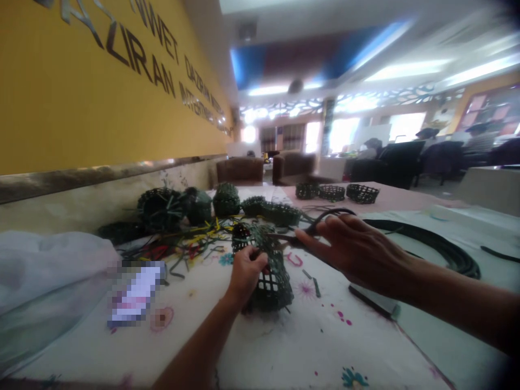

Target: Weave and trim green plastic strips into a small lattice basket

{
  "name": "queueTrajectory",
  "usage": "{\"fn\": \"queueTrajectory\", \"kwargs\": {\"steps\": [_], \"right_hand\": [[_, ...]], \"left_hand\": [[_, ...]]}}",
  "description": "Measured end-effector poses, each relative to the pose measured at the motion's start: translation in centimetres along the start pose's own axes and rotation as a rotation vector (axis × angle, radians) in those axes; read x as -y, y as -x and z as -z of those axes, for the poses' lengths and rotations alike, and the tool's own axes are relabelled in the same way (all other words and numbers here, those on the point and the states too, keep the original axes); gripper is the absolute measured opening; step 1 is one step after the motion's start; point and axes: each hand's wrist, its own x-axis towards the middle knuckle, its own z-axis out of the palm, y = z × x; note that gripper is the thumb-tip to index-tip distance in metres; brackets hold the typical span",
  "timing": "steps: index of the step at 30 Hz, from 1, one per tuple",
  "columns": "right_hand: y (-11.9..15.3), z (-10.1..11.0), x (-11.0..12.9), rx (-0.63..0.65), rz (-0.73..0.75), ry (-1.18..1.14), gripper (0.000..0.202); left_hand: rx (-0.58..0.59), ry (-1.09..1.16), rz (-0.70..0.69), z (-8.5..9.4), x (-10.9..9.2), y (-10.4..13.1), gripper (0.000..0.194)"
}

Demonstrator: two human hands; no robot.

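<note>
Dark-green openwork basket of woven flat strips (274,287) lies on the white floral tablecloth (300,346), between the person's two forearms, its open lattice towards the near end. The left hand (246,271) is closed on it, thumb and fingers pinching the weave at its left side. The right hand (353,244) is curled around dark-handled scissors (337,212), which point at the basket's upper part; whether the blades are apart or touch a strip, I cannot tell.

The basket looks light and springy, fairly stiff along each strip but likely to flex or skew if squeezed. A firm pinch where strips cross seems the surest hold; loose ends would probably bend or slide, and the smooth strips may be a little slippery. It does not look fragile, though one wrong snip could loosen the weave.

Short green offcuts (316,287) lie just beside it on the right. On the left sits a crumpled white plastic bag (52,276). A coil of dark flat strip (455,252) rests beyond the right forearm. Past the hands are tangled yellow and red scraps (203,234), then rounded green woven baskets (160,208) and, to the right, small green lattice pieces (363,194). Farther off stand brown armchairs (239,170), with blurred seated people (481,140) at the back right.
</note>
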Motion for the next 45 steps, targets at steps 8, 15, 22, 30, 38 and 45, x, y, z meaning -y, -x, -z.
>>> {"fn": "queueTrajectory", "kwargs": {"steps": [8, 15, 22, 30, 38, 45], "right_hand": [[1.3, -2.6, -0.1, 0.027, -0.258, -0.335, 0.048], [2.6, -4.5, 0.8, -0.025, -0.354, -0.524, 0.05], [3.4, -6.4, 2.0, -0.118, -0.418, -0.654, 0.053], [3.5, -6.6, 3.7, -0.183, -0.502, -0.736, 0.058], [4.4, -8.5, 4.9, -0.21, -0.564, -0.819, 0.06], [5.0, -8.1, 5.7, -0.254, -0.546, -0.726, 0.066]], "left_hand": [[-0.016, 0.025, 0.021, 0.5, -0.7, 0.4, 0.015], [0.051, 0.07, 0.052, 1.4, -0.8, 0.0, 0.016], [0.07, 0.152, 0.093, 1.6, -0.5, -0.3, 0.015], [0.041, 0.092, 0.078, 1.9, -0.6, -0.1, 0.014], [0.111, 0.086, 0.13, 2.0, -0.3, -0.1, 0.015], [0.034, -0.107, 0.034, 1.5, -1.9, 0.6, 0.013]]}}
